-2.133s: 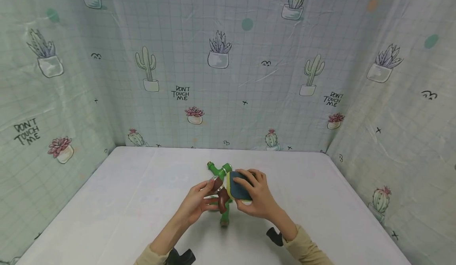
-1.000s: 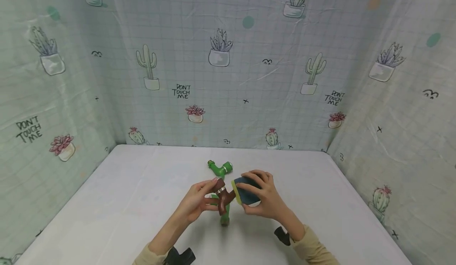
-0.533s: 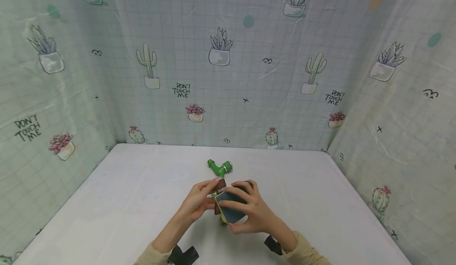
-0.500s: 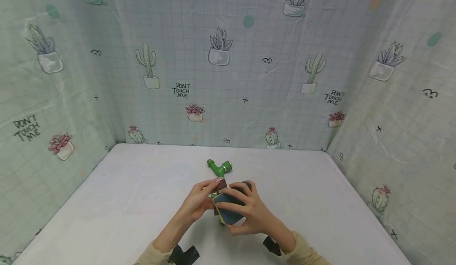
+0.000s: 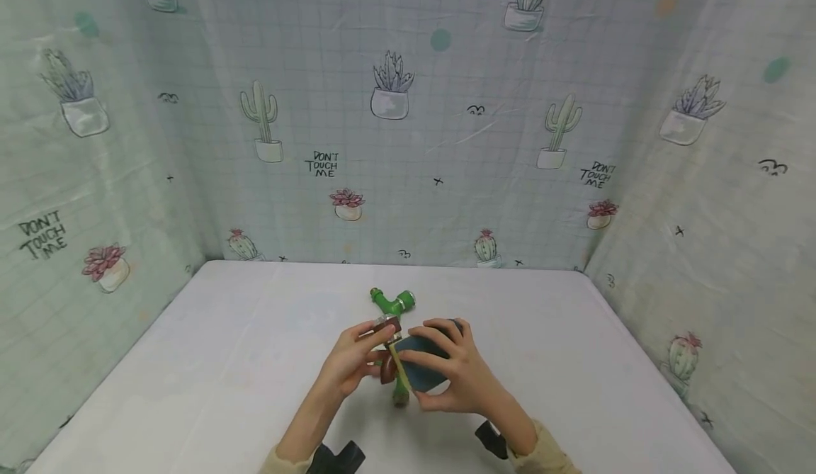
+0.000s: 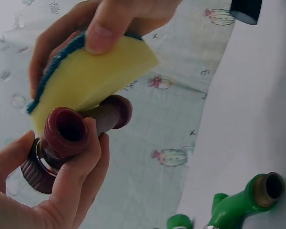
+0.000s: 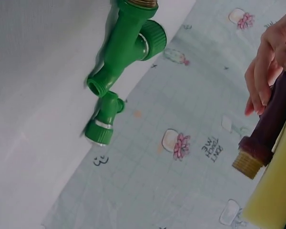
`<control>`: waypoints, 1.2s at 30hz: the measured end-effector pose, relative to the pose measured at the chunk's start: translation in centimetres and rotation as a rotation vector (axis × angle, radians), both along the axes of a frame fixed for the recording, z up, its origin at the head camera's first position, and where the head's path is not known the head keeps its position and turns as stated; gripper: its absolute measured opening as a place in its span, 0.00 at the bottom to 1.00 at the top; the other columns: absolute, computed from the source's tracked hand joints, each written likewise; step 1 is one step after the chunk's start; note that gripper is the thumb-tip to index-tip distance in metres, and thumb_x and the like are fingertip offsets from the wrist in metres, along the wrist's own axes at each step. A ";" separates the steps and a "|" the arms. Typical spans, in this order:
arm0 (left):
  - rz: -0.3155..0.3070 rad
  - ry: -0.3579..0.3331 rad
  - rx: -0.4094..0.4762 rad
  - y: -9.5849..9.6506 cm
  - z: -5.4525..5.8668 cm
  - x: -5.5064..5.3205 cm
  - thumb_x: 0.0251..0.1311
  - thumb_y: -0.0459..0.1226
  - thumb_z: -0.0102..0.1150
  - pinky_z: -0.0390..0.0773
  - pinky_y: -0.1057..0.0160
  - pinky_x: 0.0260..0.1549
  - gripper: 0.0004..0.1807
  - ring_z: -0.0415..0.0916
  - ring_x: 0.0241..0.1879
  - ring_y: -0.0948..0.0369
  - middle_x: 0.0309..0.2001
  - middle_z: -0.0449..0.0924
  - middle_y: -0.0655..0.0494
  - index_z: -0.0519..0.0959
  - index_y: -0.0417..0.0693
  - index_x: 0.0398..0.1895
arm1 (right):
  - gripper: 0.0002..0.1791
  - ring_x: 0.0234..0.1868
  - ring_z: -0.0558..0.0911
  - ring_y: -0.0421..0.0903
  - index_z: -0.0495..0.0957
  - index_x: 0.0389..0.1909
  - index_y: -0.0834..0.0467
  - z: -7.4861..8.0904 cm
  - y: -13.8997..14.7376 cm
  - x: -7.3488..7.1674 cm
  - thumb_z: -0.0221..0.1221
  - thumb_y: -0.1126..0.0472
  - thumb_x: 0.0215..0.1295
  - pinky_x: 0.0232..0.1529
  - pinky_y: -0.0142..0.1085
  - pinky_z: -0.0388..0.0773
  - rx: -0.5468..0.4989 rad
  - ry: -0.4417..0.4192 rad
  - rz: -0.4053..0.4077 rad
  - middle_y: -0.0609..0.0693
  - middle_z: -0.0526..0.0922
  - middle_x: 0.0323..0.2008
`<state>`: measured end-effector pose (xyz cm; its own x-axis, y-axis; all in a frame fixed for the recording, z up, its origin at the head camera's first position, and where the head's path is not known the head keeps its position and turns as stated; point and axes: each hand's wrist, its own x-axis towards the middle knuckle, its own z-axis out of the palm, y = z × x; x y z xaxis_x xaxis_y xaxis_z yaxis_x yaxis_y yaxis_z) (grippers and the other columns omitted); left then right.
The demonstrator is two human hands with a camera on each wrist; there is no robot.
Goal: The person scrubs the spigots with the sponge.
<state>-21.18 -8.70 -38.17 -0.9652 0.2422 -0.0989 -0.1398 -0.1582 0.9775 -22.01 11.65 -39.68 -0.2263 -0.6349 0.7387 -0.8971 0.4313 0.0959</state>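
Observation:
My left hand (image 5: 347,360) grips a dark brown tap (image 5: 387,370) around its ribbed knob end, lifted over the table. In the right wrist view, the tap's brass threaded end (image 7: 248,164) points away from the fingers. My right hand (image 5: 462,368) holds a sponge (image 5: 422,362), thumb on one side and fingers spread over the blue scouring face. The sponge's yellow side (image 6: 100,71) lies against the tap's body in the left wrist view. In the head view the sponge hides part of the tap.
Beyond the hands, a green tap (image 5: 392,305) lies on the white table (image 5: 255,360). Another green tap (image 5: 400,394) lies closer, partly covered by the hands. Black devices (image 5: 491,438) sit at both wrists. A cactus-print curtain (image 5: 408,176) walls the back and sides.
The sponge drew right off the tap, then came back left and lower over it. Since then it has shifted slightly up and right. My left hand has tilted the tap a little.

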 end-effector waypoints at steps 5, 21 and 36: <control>0.010 0.007 0.011 -0.7 0.5 0.2 0.58 0.44 0.54 0.81 0.54 0.34 0.32 0.79 0.41 0.51 0.49 0.71 0.40 0.60 0.30 0.59 | 0.24 0.53 0.66 0.50 0.74 0.49 0.42 0.4 0.8 -0.4 0.58 0.43 0.47 0.44 0.50 0.59 -0.012 0.030 -0.043 0.49 0.71 0.53; 0.022 0.010 -0.017 0.3 0.5 0.4 0.58 0.44 0.54 0.81 0.54 0.32 0.31 0.79 0.34 0.57 0.43 0.75 0.43 0.63 0.30 0.57 | 0.30 0.52 0.64 0.51 0.74 0.49 0.42 0.1 -1.4 1.2 0.64 0.47 0.37 0.46 0.48 0.59 -0.026 0.014 0.036 0.50 0.71 0.53; 0.078 -0.064 -0.012 0.4 0.2 0.2 0.56 0.47 0.55 0.81 0.52 0.34 0.31 0.79 0.33 0.56 0.43 0.72 0.45 0.67 0.32 0.55 | 0.28 0.53 0.65 0.51 0.74 0.48 0.41 -0.2 0.2 -0.2 0.62 0.46 0.39 0.47 0.50 0.59 -0.020 -0.022 -0.041 0.49 0.71 0.52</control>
